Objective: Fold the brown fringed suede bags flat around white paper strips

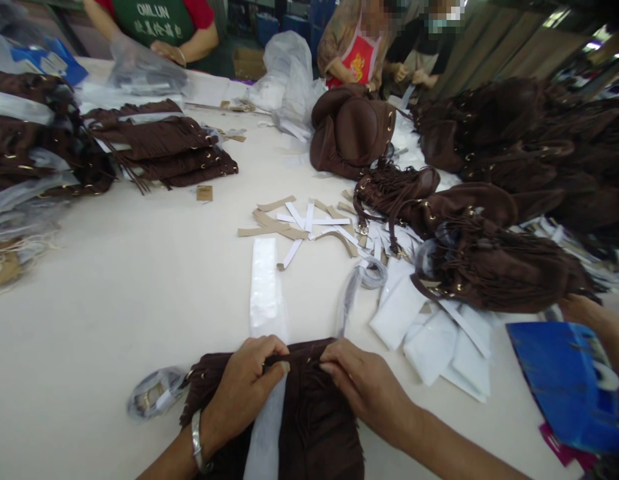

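A dark brown fringed bag (322,413) lies on the table at the bottom middle, directly in front of me. My left hand (246,380) pinches its top edge, and a silver bangle circles that wrist. Just to the right, my right hand (359,380) grips the same edge between thumb and fingers. A whitish translucent strip (266,427) runs down over the bag beside my left thumb, and another pale strip (264,287) extends beyond the top edge. Left of the bag sits a plastic-wrapped coil (156,393); a wrapped grey strap (372,273) lies beyond my right hand.
Paper and card strips (309,223) lie scattered mid-table. Brown bags are piled at right (509,267) and stacked at left (159,143). Folded white sheets (434,343) and a blue object (564,380) are on the right, near another person's arm (602,327). Several people stand across the table.
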`<action>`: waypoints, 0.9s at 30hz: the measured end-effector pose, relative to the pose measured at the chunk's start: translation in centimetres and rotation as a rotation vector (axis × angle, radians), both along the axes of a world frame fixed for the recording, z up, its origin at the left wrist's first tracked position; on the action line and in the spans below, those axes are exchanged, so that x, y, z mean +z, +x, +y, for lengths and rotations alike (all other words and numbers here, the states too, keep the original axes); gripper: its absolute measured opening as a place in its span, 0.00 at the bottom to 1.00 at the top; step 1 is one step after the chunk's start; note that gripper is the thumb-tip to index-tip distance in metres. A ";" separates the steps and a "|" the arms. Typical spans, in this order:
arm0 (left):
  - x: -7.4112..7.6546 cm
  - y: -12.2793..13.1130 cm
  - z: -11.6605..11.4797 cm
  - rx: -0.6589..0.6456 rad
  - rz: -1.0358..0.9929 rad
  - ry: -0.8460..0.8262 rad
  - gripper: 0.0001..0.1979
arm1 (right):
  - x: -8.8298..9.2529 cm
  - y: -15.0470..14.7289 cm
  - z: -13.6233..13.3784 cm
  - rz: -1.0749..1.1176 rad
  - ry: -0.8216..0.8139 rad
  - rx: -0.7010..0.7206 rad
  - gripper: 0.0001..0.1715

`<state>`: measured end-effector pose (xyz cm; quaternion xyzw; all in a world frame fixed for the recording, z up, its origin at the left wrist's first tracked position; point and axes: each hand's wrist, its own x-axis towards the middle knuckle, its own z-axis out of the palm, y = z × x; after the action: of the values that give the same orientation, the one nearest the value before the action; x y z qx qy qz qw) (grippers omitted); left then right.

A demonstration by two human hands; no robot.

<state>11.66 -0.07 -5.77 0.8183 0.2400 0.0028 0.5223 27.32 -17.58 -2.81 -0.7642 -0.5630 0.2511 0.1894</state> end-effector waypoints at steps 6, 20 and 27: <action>-0.2 0.0 0.0 -0.010 -0.002 0.008 0.04 | 0.3 -0.3 1.5 -0.155 -0.206 0.132 0.12; 0.3 -0.1 0.2 -0.181 -0.044 0.254 0.05 | 0.5 4.7 2.7 0.043 -0.177 0.297 0.11; 2.2 -4.7 1.6 -0.052 0.012 0.505 0.13 | 2.3 2.4 7.7 0.061 0.030 0.292 0.12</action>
<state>6.94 1.49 -3.57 0.9288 0.2135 0.0445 0.2997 29.70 -9.86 -0.50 -0.6633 -0.6658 0.2909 0.1793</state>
